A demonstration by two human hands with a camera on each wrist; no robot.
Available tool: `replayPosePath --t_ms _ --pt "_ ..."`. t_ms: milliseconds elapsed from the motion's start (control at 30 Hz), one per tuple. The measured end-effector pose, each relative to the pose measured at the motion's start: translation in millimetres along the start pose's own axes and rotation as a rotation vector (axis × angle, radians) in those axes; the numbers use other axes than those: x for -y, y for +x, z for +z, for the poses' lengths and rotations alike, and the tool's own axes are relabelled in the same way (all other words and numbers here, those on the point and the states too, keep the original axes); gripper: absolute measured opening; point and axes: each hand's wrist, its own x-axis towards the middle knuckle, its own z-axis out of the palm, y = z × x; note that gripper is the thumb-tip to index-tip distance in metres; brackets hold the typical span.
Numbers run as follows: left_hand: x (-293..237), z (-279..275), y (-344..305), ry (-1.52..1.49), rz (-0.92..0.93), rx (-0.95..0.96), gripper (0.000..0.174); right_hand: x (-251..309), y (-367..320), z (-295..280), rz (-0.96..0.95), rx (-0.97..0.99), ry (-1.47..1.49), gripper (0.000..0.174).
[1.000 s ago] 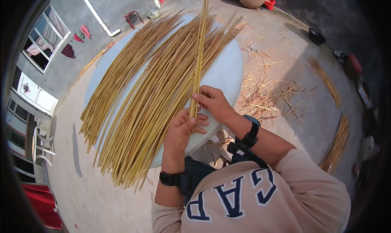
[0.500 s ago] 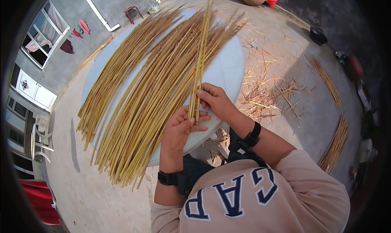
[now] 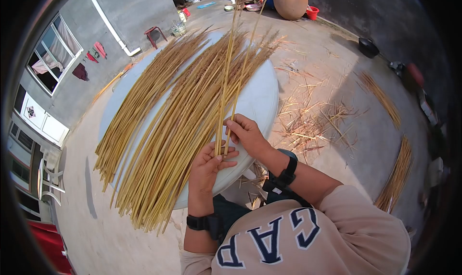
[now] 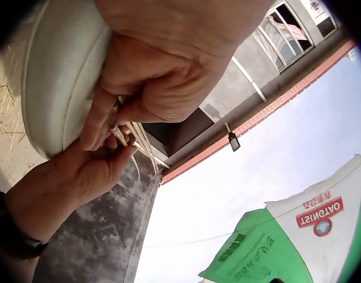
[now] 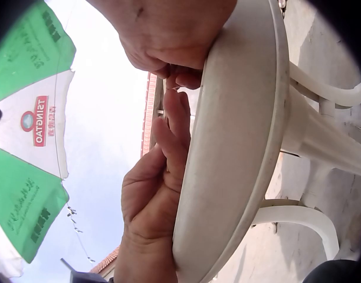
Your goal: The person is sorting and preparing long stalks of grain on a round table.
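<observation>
In the head view the left hand (image 3: 207,167) holds the lower ends of a few long stalks (image 3: 224,92) between thumb and fingers, other fingers spread. The right hand (image 3: 246,134) pinches a separate stalk (image 3: 244,63) just above, its upper part leaning right. Two groups of long stalks with feathery tops lie on the white round table (image 3: 262,90): a narrower left bundle (image 3: 137,99) and a wider middle bundle (image 3: 178,116). The left wrist view shows both hands, left (image 4: 163,65) and right (image 4: 80,183), meeting at the stalk ends (image 4: 139,138).
Scattered stalk scraps (image 3: 313,116) litter the ground right of the table, with two small bundles (image 3: 382,99) further right. A clay pot (image 3: 290,5) and red bucket (image 3: 313,12) stand at the back. A white chair (image 3: 49,179) is at left; a red stool (image 3: 155,35) stands behind the table.
One stalk in the right hand has swung away from the others, their tops now spread apart. Both hands appear slightly lower and further left in the head view.
</observation>
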Motion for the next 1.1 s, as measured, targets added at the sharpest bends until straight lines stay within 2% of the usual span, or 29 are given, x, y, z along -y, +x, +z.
replayPosePath --t_ms 100,200,233,300,367,433,500,600,700,800,867,933,967,1033,1067,1100 --pt "-4 2 -10 0.063 0.079 -0.114 0.037 4 -2 1 -0.01 -0.13 0.077 0.02" --pt "-28 7 -34 0.373 0.169 -0.212 0.036 2 -2 2 -0.019 -0.143 0.138 0.02" --pt "-38 3 -47 0.381 0.175 -0.277 0.036 2 -2 2 -0.031 -0.141 0.161 0.019" --pt "-52 -4 -64 0.642 0.231 -0.334 0.037 1 -1 2 -0.025 -0.164 0.202 0.018" --pt "-64 -15 -85 0.72 0.269 -0.403 0.036 0 -1 2 -0.024 -0.165 0.215 0.018" --pt "-83 -26 -106 1.18 0.308 -0.547 0.034 4 -2 4 -0.017 -0.161 0.215 0.018" --pt "-99 -42 -126 1.209 0.294 -0.679 0.033 4 -3 3 -0.012 -0.176 0.21 0.018" --pt "-118 -72 -149 1.293 0.296 -0.757 0.037 5 -2 4 -0.007 -0.174 0.214 0.019" --pt "-121 -101 -164 1.296 0.248 -0.794 0.038 5 -2 4 0.002 -0.18 0.199 0.019" --pt "-118 -127 -177 1.46 0.203 -0.797 0.036 3 -1 2 0.0 -0.172 0.175 0.02" --pt "-114 -129 -180 1.538 0.162 -0.809 0.036 4 -2 3 0.005 -0.159 0.151 0.021" --pt "-110 -121 -181 1.803 0.164 -0.873 0.035 4 -3 3 0.005 -0.156 0.14 0.021" --pt "-108 -118 -179 1.801 0.164 -0.871 0.035 4 -2 3 0.005 -0.147 0.131 0.021" --pt "-102 -108 -172 1.745 0.421 -1.046 0.035 3 0 3 0.01 -0.134 0.122 0.02" --pt "-100 -97 -167 1.741 0.422 -1.029 0.035 2 0 2 0.016 -0.126 0.115 0.02" --pt "-99 -81 -160 1.628 0.497 -1.013 0.033 2 -1 2 0.017 -0.149 0.107 0.02"
